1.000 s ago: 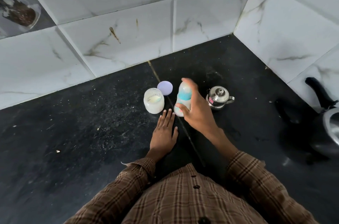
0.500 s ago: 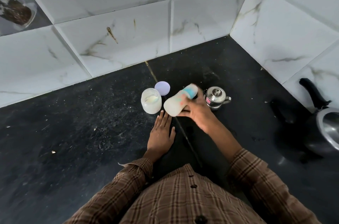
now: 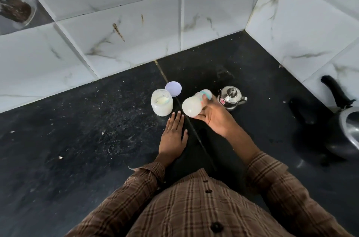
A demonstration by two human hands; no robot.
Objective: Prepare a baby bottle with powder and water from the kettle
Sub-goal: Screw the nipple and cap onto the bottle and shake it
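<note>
Black bench (image 3: 77,139) beneath: my right hand (image 3: 214,118) grips the baby bottle (image 3: 192,105) tilted sideways, powder jar (image 3: 161,104) just left, kettle (image 3: 231,98) just right; left hand (image 3: 173,135) rests flat, fingers straight.

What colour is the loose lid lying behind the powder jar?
Pale lavender lid, flat on the black counter behind the open powder jar; the head view shows it.

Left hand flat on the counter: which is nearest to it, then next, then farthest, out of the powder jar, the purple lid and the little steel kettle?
From the left hand:
1. Powder jar, just beyond its fingertips.
2. Purple lid, behind the jar, toward the wall.
3. Steel kettle, off to the right, past the bottle.
</note>
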